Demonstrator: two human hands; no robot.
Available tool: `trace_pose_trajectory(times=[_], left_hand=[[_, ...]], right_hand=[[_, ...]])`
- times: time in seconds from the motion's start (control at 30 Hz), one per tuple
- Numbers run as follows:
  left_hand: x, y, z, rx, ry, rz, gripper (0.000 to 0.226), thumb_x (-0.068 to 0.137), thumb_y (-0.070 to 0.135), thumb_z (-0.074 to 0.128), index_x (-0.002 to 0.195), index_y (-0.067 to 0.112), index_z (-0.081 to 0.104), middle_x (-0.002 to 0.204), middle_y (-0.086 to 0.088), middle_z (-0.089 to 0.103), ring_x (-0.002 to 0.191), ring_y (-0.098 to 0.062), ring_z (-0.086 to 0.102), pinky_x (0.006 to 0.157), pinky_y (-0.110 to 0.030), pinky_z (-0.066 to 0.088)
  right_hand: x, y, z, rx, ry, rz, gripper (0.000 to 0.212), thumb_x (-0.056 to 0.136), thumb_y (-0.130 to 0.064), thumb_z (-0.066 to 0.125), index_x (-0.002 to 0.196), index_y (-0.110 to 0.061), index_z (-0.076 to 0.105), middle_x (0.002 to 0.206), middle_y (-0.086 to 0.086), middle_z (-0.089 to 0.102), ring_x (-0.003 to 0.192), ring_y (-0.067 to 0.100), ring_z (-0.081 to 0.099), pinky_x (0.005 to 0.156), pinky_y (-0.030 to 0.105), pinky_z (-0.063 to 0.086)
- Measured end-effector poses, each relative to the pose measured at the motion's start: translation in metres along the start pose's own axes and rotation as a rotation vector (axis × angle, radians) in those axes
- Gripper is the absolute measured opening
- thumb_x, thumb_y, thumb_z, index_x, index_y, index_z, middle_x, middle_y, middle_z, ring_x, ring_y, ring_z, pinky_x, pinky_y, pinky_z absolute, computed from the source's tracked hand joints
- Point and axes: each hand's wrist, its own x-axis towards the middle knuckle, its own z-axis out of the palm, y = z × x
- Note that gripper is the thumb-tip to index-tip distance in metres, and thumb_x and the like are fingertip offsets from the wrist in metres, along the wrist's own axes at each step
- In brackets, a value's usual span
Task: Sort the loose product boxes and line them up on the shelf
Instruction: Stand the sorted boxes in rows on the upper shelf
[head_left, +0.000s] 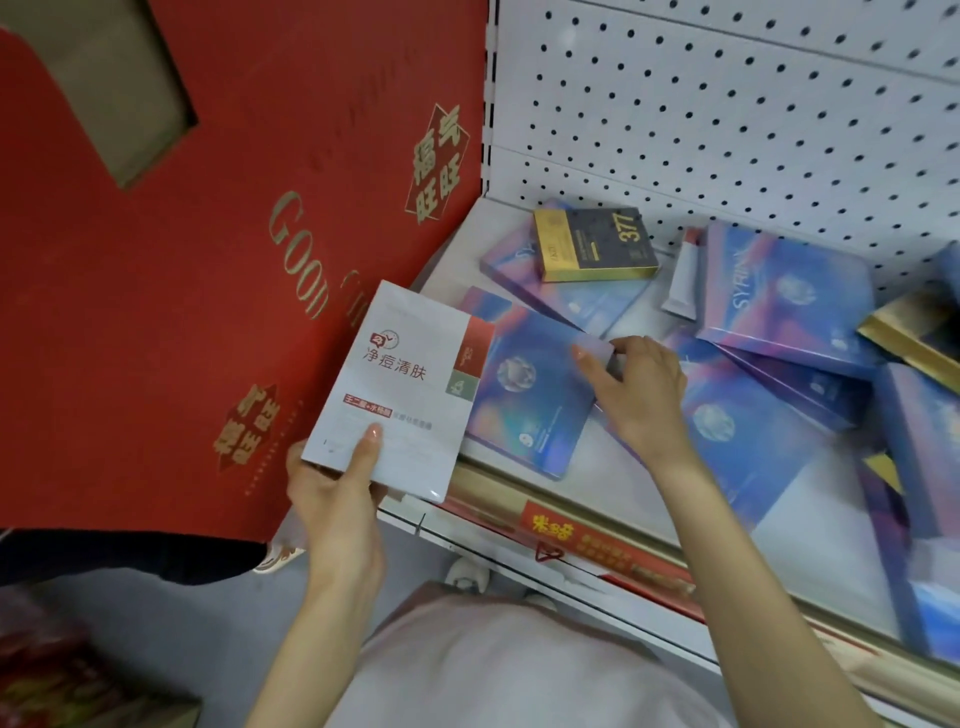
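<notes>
My left hand (332, 488) grips a white box (400, 389) with red lettering by its lower corner, thumb on its face, held at the shelf's left front edge. My right hand (636, 392) pinches the upper right corner of a blue-purple box (524, 395) that lies on the white shelf (519, 462) just right of the white box. Several more blue-purple boxes (779, 291) lie scattered and overlapping across the shelf. A dark box with a gold band marked 377 (592, 244) rests on one of them at the back.
A large red carton with gold print (208, 260) stands against the shelf's left side. A white tube (685, 275) leans near the pegboard back wall (727, 104). A gold-edged box (914, 332) sits at the far right. A red price strip (582, 540) runs along the shelf front.
</notes>
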Motion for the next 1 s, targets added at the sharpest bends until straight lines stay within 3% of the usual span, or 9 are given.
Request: trace_pose_trajectory(times=[0.3,0.4,0.53,0.63,0.7,0.77,0.83,0.93,1.0], left_hand=[[0.002,-0.005,0.003,-0.017,-0.070,-0.029,0.042,0.085,0.009,0.067,0.122,0.009,0.046,0.105,0.000,0.069,0.095,-0.012,0.069,0.068,-0.023,0.058],[0.002,-0.009,-0.001,-0.015,-0.108,-0.042,0.043,0.085,0.012,0.068,0.123,0.009,0.048,0.109,-0.002,0.068,0.098,-0.014,0.068,0.073,-0.027,0.058],[0.004,-0.011,-0.009,0.018,-0.163,-0.055,0.044,0.081,0.018,0.072,0.121,0.015,0.055,0.111,-0.002,0.069,0.099,-0.015,0.068,0.074,-0.026,0.057],[0.008,-0.005,-0.012,0.039,-0.228,-0.070,0.043,0.075,0.020,0.075,0.116,0.019,0.060,0.107,-0.001,0.071,0.100,-0.020,0.069,0.079,-0.035,0.054],[0.009,0.002,-0.011,0.025,-0.269,-0.075,0.040,0.075,0.017,0.074,0.112,0.020,0.061,0.108,-0.002,0.072,0.101,-0.021,0.068,0.081,-0.039,0.055],[0.007,0.009,-0.009,-0.003,-0.306,-0.062,0.034,0.078,0.010,0.071,0.109,0.019,0.061,0.111,-0.005,0.070,0.101,-0.023,0.068,0.078,-0.035,0.058],[0.005,0.018,-0.004,-0.016,-0.379,-0.049,0.029,0.079,0.006,0.068,0.103,0.021,0.061,0.110,-0.009,0.069,0.098,-0.026,0.067,0.071,-0.031,0.057],[0.004,0.030,0.009,0.047,-0.530,-0.059,0.030,0.079,0.006,0.068,0.104,0.023,0.063,0.107,-0.006,0.071,0.101,-0.030,0.066,0.077,-0.041,0.056],[0.001,0.034,0.023,0.124,-0.641,-0.058,0.049,0.069,0.014,0.073,0.116,0.018,0.059,0.111,-0.006,0.070,0.104,-0.030,0.066,0.084,-0.047,0.056]], right_hand=[[-0.015,-0.017,-0.001,0.389,0.058,0.164,0.045,0.081,-0.038,0.074,0.113,-0.014,0.053,0.104,0.006,0.062,0.101,0.027,0.056,0.091,0.044,0.045],[-0.021,-0.015,-0.003,0.732,0.158,0.305,0.041,0.072,-0.018,0.082,0.100,-0.027,0.053,0.095,0.002,0.064,0.089,0.029,0.062,0.081,0.049,0.055],[-0.032,-0.014,-0.011,1.170,0.115,0.402,0.042,0.076,-0.006,0.077,0.107,-0.027,0.057,0.109,0.007,0.060,0.092,0.027,0.064,0.076,0.045,0.056],[-0.041,-0.009,-0.017,1.191,0.193,0.382,0.044,0.075,-0.012,0.079,0.114,-0.022,0.062,0.106,0.005,0.064,0.085,0.025,0.060,0.079,0.046,0.053],[-0.047,-0.002,-0.029,1.257,0.293,0.379,0.037,0.080,-0.009,0.073,0.115,-0.016,0.062,0.093,0.001,0.069,0.072,0.018,0.061,0.070,0.037,0.052],[-0.054,0.009,-0.048,1.303,0.416,0.346,0.030,0.088,-0.003,0.064,0.117,-0.008,0.059,0.076,-0.003,0.070,0.063,0.011,0.061,0.063,0.026,0.052],[-0.065,0.025,-0.065,1.264,0.536,0.315,0.027,0.090,-0.002,0.060,0.117,-0.003,0.059,0.069,-0.006,0.068,0.068,0.012,0.059,0.070,0.028,0.050],[-0.087,0.047,-0.089,1.218,0.649,0.304,0.022,0.093,-0.006,0.057,0.115,-0.003,0.057,0.076,-0.006,0.069,0.073,0.009,0.062,0.071,0.024,0.052],[-0.107,0.062,-0.101,1.246,0.677,0.307,0.020,0.094,-0.009,0.056,0.114,-0.007,0.057,0.091,0.004,0.068,0.079,0.013,0.062,0.074,0.026,0.052]])
